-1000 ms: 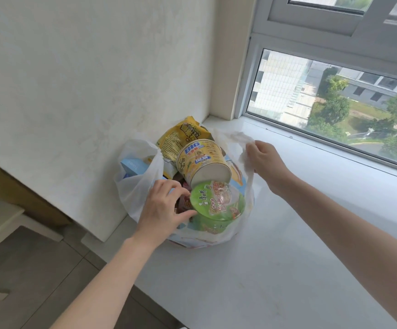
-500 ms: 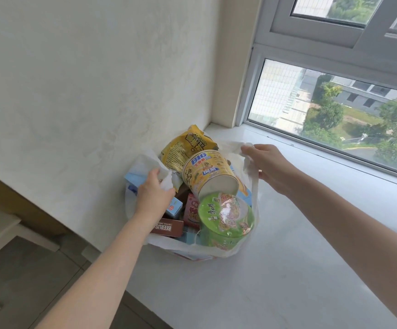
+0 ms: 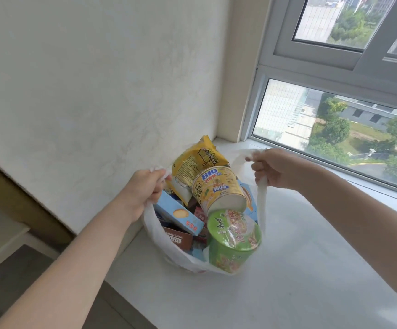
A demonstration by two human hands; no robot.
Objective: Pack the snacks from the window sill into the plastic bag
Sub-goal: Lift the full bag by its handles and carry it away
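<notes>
Hands — left (image 3: 143,188), right (image 3: 275,168) — grip bag (image 3: 169,248) handles beside wall (image 3: 97,79).

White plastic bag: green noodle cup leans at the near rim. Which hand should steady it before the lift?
Left, probably. The left hand grips its handle nearer the green noodle cup; the right hand holds the far handle of the white plastic bag, beyond the yellow noodle cup.
</notes>
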